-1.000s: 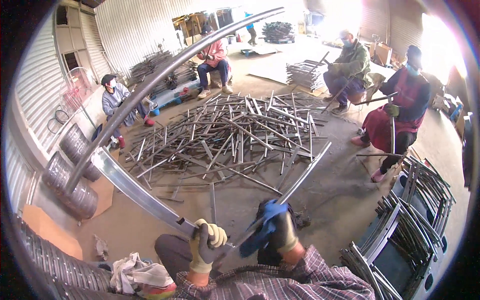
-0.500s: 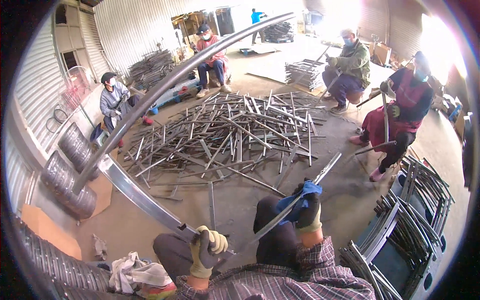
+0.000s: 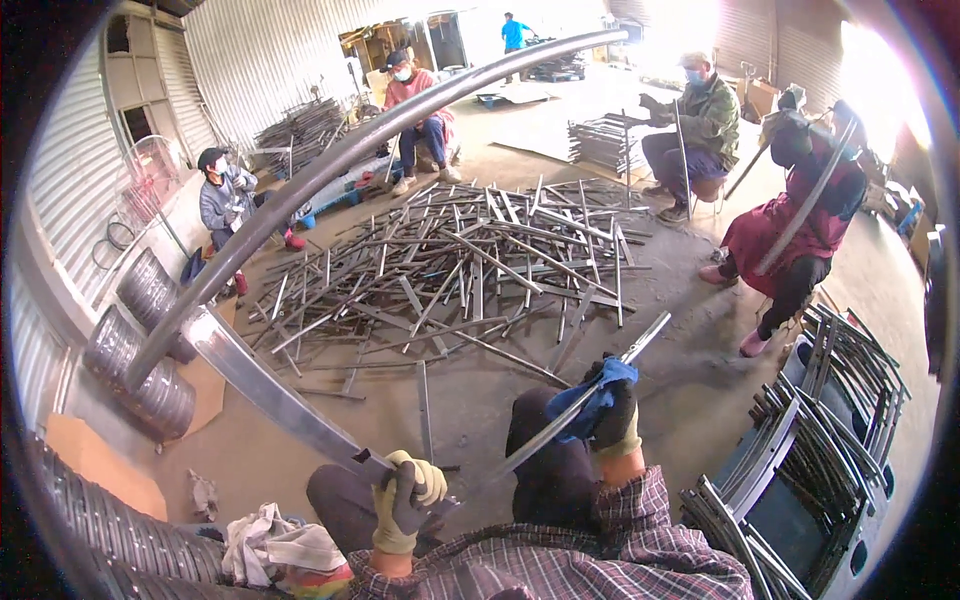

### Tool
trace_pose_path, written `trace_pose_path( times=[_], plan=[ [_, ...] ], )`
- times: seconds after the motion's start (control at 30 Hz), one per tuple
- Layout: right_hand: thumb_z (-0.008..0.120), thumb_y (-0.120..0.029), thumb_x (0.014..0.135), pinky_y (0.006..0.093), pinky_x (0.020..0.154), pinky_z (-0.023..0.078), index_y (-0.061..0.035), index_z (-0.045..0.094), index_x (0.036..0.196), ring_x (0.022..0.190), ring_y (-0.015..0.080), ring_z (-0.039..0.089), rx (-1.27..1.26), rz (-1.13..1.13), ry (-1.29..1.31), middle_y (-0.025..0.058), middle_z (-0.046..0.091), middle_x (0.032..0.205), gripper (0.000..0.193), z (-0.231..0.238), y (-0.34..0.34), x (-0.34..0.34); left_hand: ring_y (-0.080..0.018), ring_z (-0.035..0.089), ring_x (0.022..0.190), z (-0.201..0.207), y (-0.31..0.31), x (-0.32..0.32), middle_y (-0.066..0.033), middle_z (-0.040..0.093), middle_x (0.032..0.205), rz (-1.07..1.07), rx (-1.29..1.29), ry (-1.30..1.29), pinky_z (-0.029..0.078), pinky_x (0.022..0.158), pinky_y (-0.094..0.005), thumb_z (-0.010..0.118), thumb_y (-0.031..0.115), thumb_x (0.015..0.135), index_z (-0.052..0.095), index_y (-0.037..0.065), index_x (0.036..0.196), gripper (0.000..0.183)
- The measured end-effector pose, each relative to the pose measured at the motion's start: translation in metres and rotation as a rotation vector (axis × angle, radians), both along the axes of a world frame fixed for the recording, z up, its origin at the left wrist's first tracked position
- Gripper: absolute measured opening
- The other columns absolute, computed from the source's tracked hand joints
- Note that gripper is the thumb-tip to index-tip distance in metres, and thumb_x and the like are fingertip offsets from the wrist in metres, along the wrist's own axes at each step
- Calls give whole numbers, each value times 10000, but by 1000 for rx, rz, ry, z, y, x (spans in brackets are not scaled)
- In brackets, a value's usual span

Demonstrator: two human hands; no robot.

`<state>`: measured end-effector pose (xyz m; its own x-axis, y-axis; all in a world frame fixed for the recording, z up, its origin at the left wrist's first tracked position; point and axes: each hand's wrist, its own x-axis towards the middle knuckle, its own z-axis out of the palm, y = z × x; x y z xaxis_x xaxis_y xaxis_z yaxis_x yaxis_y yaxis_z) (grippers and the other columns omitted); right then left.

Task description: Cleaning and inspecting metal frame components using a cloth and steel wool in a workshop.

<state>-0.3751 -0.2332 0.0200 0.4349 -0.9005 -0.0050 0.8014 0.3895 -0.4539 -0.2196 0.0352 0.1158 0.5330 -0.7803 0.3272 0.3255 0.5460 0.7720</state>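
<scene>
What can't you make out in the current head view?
All in the head view:
Flat metal bar, gripped section: hidden by the left hand.
Thin metal bar, middle: covered by the blue cloth and right hand.
Distant person in blue: hands too small.
Black ribbed stack, lower left: cut off by the fisheye rim.

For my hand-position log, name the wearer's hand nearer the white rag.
Left. The left hand is just right of the white rag; the right hand is farther right, holding the blue cloth.
</scene>
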Motion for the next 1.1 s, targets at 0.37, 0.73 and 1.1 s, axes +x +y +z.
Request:
trace_pose_path(
  times=[0.37,0.73,1.1],
  plan=[
    [549,-374,916,265,585,438,-110,561,903,648,118,520,-221,290,271,-10,538,770,265,41,114,50,-134,347,435,-5,-36,-1,-10,354,527,74,-25,-113,323,470,-316,469,262,998,420,102,745,303],
    [569,-462,899,265,564,422,-184,523,835,612,132,502,35,21,61,-28,501,715,289,31,22,20,-121,342,399,-15,-1,21,1,373,510,-47,-88,27,360,454,-315,367,315,1032,434,99,780,339],
    [559,-474,890,378,701,525,-146,597,1006,791,228,612,-182,-57,165,42,627,900,349,1,-50,-20,-141,337,381,-19,35,28,-13,372,494,-32,-53,-55,368,438,-328,363,296,1033,425,86,752,356]
  ],
)
